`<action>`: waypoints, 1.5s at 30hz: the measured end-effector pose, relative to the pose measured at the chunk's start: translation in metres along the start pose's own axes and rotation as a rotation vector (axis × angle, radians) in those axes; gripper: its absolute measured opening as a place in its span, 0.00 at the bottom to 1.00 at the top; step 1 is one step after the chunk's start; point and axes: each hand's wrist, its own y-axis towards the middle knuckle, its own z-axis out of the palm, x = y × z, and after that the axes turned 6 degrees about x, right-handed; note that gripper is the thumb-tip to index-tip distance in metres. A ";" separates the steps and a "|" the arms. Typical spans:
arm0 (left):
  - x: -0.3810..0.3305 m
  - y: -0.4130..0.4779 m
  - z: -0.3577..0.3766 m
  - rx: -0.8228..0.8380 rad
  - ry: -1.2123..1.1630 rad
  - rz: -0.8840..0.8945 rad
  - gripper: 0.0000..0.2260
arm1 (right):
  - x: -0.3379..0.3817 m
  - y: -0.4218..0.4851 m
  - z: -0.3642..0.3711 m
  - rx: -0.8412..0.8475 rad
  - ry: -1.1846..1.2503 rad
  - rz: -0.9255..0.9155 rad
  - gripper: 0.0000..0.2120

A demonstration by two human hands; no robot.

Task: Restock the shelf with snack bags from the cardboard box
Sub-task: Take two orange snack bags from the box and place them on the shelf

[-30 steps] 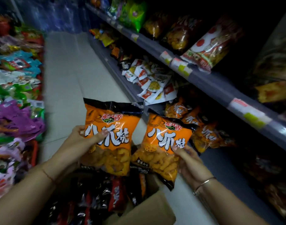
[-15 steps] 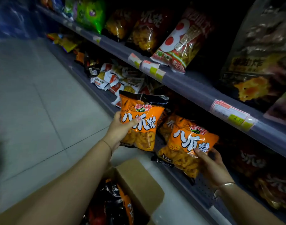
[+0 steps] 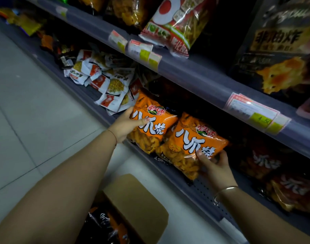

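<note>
My left hand (image 3: 126, 125) grips an orange snack bag (image 3: 151, 124) by its left edge, and the bag rests at the front of the lower shelf (image 3: 200, 188). My right hand (image 3: 215, 167) holds a second orange snack bag (image 3: 193, 143) from below, just right of the first and overlapping it. Both bags lean into the shelf opening. The open cardboard box (image 3: 138, 199) stands on the floor below my arms, with dark and orange bags inside it.
White snack packets (image 3: 105, 80) are piled on the lower shelf to the left. Dark orange bags (image 3: 280, 180) fill it to the right. The upper shelf rail (image 3: 194, 74) carries price tags and overhangs the lower shelf. Pale tiled floor (image 3: 36, 111) lies left.
Both hands have carried the two orange bags up from above the box and forward into the lower shelf. My view has swung right towards the shelf.
</note>
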 end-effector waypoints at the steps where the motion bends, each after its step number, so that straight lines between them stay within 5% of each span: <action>1: 0.000 0.004 0.001 0.008 -0.007 0.007 0.27 | 0.000 0.001 -0.002 -0.021 -0.024 -0.024 0.23; 6: 0.004 0.022 0.004 0.040 -0.031 0.050 0.21 | 0.005 0.002 -0.003 -0.056 -0.134 -0.128 0.27; 24: 0.022 0.038 0.017 -0.099 0.021 0.177 0.23 | -0.002 0.022 -0.006 0.018 -0.187 -0.008 0.33; 32: 0.019 0.041 0.019 -0.151 0.310 0.157 0.37 | -0.007 0.018 -0.003 0.004 -0.221 0.003 0.31; 36: 0.015 0.026 0.029 -0.350 0.504 0.041 0.32 | -0.005 0.014 -0.001 0.004 -0.205 0.042 0.35; 45: 0.022 -0.006 0.027 -0.285 0.095 0.106 0.46 | 0.007 -0.005 -0.010 0.011 -0.252 0.035 0.43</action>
